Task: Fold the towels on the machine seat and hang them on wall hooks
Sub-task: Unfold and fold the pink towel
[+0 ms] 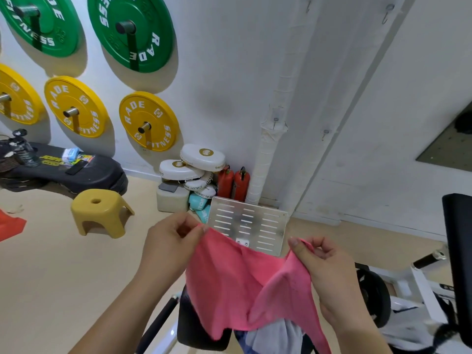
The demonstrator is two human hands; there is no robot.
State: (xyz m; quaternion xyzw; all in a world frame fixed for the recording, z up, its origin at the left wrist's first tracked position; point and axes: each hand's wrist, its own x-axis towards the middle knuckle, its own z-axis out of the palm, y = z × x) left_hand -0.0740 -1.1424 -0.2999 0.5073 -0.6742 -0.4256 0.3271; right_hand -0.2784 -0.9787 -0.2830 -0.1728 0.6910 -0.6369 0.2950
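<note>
Lower centre of frame: pink terry towel (237,282) held up over black padded machine seat (189,325). Left hand (173,241) and right hand (319,259) each with pinch grip closed on top corner. Risks: right corner bunched, fold likely skews; hem may snag grey cloth (278,335) below; metal wall hooks (387,12) high, upper right.

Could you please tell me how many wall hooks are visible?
4: two near the top, a left one and a right one, and two lower, on the pipe and beside it. Others may be out of view.
</note>
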